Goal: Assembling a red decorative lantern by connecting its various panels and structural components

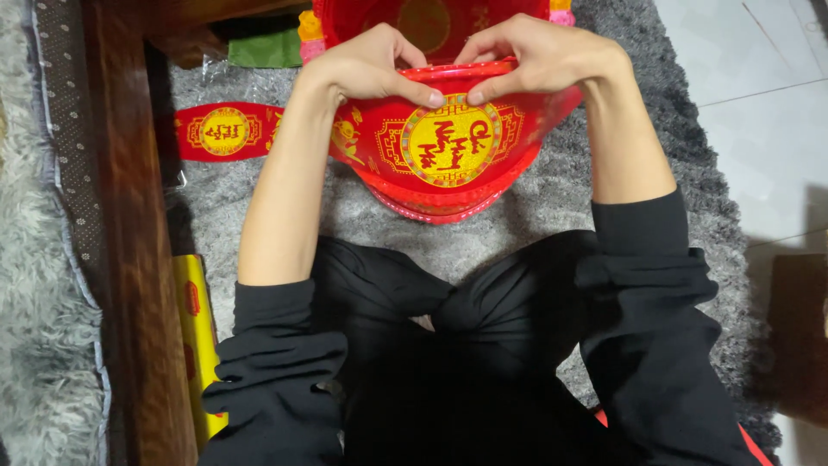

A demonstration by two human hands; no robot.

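A red paper lantern [448, 164] with a round gold emblem on its panels sits on the grey shag rug in front of my crossed legs. My left hand [371, 65] grips the top edge of its near panel, thumb pressed on the rim. My right hand [539, 56] grips the same edge just to the right, thumb tip almost touching the left thumb. Both hands pinch the panel rim above the emblem. The lantern's far side and inside are partly hidden behind my hands.
A loose red panel [226, 131] with a gold emblem lies flat on the rug [552, 198] to the left. A dark wooden furniture edge [129, 224] runs down the left, with a yellow package [197, 336] beside it. Green paper [263, 47] lies at the back. White tiles [759, 112] are at right.
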